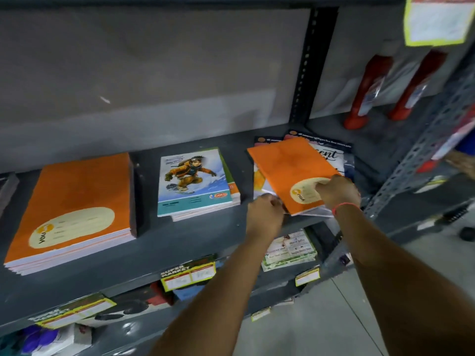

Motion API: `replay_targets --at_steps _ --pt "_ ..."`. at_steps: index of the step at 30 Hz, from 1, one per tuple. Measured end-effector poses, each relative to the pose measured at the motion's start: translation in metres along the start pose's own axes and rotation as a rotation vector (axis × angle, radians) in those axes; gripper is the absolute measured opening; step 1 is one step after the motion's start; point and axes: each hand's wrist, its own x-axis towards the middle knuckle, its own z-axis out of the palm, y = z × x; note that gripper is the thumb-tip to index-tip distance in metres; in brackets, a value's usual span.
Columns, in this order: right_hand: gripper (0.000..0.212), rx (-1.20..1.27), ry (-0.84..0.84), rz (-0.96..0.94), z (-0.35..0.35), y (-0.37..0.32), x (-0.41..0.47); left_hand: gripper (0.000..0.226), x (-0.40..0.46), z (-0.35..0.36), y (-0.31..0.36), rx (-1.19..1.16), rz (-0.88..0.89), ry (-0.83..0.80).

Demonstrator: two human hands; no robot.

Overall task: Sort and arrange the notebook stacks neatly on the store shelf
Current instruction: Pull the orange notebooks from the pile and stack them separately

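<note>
On the grey shelf (190,242) lie three groups of notebooks. A tall orange stack (77,201) sits at the left, and a small stack topped by a snowboarder cover (192,181) lies in the middle. At the right is a messy pile (331,155) with an orange notebook (285,168) lying askew on top. My right hand (339,191) grips the near corner of that orange notebook, thumb on its cream label. My left hand (264,217) holds the near left edge of the pile beneath it, fingers curled on the white pages.
A black perforated upright (308,73) divides the shelf bays. Two red bottles (370,91) stand in the bay at the right. A grey slotted post (421,150) rises at the right. Price tags (190,276) hang on the shelf's front edge, with more goods on the shelf below.
</note>
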Motion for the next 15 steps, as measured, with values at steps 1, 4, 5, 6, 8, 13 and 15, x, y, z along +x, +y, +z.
replay_targets --at_steps 1,4,5,6,8,13,15 --pt "0.046 -0.008 -0.022 -0.005 -0.006 0.003 0.003 0.028 0.006 0.005 0.006 -0.09 -0.076 -0.008" --pt "0.061 -0.013 -0.12 0.01 -0.013 0.014 0.016 0.024 0.023 0.013 0.012 -0.229 -0.232 -0.023" --pt "0.065 -0.024 -0.139 0.01 -0.013 0.015 0.018 0.022 0.026 0.014 0.013 -0.259 -0.269 -0.022" --pt "0.067 -0.043 -0.14 0.008 -0.015 0.017 0.02 0.02 0.029 0.016 0.015 -0.289 -0.303 -0.017" --pt "0.063 -0.05 -0.165 0.042 -0.022 0.018 0.023 0.025 0.031 0.017 0.017 -0.335 -0.349 -0.005" --pt "0.015 0.22 -0.259 0.107 -0.038 0.027 0.037 0.008 0.027 0.008 0.024 -0.376 -0.352 -0.03" --pt "0.009 0.397 -0.39 0.196 -0.05 0.029 0.038 0.022 0.026 0.001 0.026 -0.403 -0.351 -0.022"
